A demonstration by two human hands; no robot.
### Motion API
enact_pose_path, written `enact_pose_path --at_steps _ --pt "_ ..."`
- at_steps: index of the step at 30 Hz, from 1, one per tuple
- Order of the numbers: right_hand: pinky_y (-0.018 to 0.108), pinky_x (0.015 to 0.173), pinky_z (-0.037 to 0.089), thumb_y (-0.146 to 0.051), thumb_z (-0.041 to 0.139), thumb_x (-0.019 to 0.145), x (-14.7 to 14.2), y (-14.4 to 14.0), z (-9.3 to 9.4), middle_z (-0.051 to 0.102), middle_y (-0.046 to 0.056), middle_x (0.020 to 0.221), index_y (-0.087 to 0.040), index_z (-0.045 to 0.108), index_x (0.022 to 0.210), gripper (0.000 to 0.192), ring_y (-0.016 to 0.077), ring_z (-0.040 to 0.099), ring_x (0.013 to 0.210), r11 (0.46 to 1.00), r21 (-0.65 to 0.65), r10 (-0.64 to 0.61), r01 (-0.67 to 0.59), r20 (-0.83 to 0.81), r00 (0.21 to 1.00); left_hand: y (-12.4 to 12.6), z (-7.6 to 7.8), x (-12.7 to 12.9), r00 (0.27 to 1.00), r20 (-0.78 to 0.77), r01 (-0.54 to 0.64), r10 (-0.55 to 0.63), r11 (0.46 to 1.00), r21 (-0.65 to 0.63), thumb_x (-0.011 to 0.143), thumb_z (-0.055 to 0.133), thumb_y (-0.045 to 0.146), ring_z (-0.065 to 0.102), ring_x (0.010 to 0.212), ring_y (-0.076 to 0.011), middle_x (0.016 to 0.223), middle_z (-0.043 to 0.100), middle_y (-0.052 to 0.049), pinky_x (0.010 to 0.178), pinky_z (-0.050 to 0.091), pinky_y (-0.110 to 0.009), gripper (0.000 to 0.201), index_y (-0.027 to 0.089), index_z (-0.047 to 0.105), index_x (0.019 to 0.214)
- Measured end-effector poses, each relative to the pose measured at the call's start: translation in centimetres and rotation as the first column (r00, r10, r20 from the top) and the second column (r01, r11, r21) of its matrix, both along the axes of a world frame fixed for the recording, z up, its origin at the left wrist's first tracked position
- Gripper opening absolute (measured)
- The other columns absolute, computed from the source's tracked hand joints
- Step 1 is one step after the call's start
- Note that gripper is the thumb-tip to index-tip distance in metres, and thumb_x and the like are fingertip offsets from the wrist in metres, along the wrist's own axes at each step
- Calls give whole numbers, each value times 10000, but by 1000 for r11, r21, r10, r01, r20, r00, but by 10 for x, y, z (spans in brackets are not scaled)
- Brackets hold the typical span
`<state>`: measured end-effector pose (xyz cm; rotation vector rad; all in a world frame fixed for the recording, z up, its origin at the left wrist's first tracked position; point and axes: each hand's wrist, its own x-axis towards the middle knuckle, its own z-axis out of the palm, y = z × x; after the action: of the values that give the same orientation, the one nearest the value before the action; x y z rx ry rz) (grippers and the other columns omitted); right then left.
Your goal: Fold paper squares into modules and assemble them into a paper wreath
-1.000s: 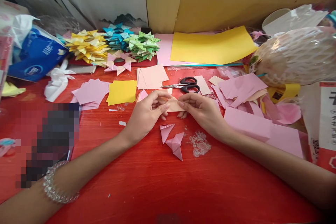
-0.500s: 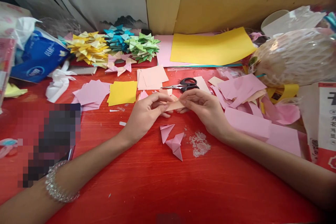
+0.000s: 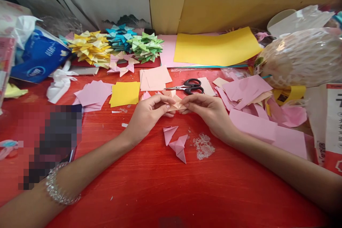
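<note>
Pinching: both hands meet over the red table (image 3: 160, 185), sharing one small peach paper piece (image 3: 175, 104) between their fingertips.
Left hand: the left hand (image 3: 148, 114) has thumb and forefinger closed on the piece's left end, other fingers curled under.
Right hand: the right hand (image 3: 211, 110) grips the right end with thumb and forefinger, knuckles up.
Where the piece is: lifted just off the table, directly between the two hands, just in front of the scissors (image 3: 187, 86).
Long axis: it runs left to right, from one hand's fingertips to the other's; neither hand is clearly nearer. Its folds are too small to read, though it looks partly folded.
Below the hands: two folded pink pieces (image 3: 176, 142) lie on the table near the wrists, apart from the held one.
Holders: no tray or box shows; the yellow, blue and green folded pieces (image 3: 114, 44) sit in loose heaps at the back, pink squares (image 3: 93, 94) in a stack to the left.
</note>
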<state>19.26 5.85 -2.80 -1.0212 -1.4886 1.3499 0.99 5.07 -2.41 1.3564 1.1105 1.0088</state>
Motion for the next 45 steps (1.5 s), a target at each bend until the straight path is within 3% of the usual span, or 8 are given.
enact_pose_path --at_steps 12,17,24,35,41,45 --pt "264 778 518 -279 594 818 -2 -2 5 661 17 828 -170 628 858 121 127 629 788 1000 -15 24 -24 25 999 -4 5 1 995 -95 51 -39 992 120 816 549 182 619 914 -161 1033 634 -53 777 561 -275 161 172 709 824" --pt "249 665 550 -308 609 809 -2 -2 2 641 13 863 -199 564 959 190 125 635 756 1000 -23 -10 10 -15 1000 -4 4 -1 976 -209 98 -55 975 201 820 493 107 583 1016 -173 1037 652 -36 899 504 -307 244 202 717 833" --pt "228 601 547 -330 576 833 -2 1 6 692 26 760 -155 660 864 196 117 653 661 991 -104 84 -82 21 996 -3 5 -1 966 -255 110 -38 956 274 800 481 43 584 1005 -139 1012 666 -5 909 470 -259 291 214 715 830" --pt "263 685 546 -283 612 810 -2 1 3 691 19 799 -166 651 844 128 115 648 688 996 -80 47 -46 10 999 -4 5 -1 963 -265 118 -46 958 260 799 489 59 582 1000 -151 1000 670 -9 914 445 -274 268 209 709 831" --pt "263 678 547 -231 605 816 -4 -3 1 668 -2 741 -175 578 1011 205 120 649 690 998 -31 52 -51 11 999 -5 5 1 986 -164 49 -21 984 171 841 525 207 583 963 -154 1019 647 -22 864 454 -274 261 217 605 1089" --pt "254 658 554 -237 609 816 -6 -4 3 665 5 730 -162 554 1011 217 122 652 689 998 -33 60 -60 1 998 -3 1 2 983 -179 56 -33 990 128 822 580 320 598 841 -156 886 644 -25 768 471 -278 291 203 582 1089"
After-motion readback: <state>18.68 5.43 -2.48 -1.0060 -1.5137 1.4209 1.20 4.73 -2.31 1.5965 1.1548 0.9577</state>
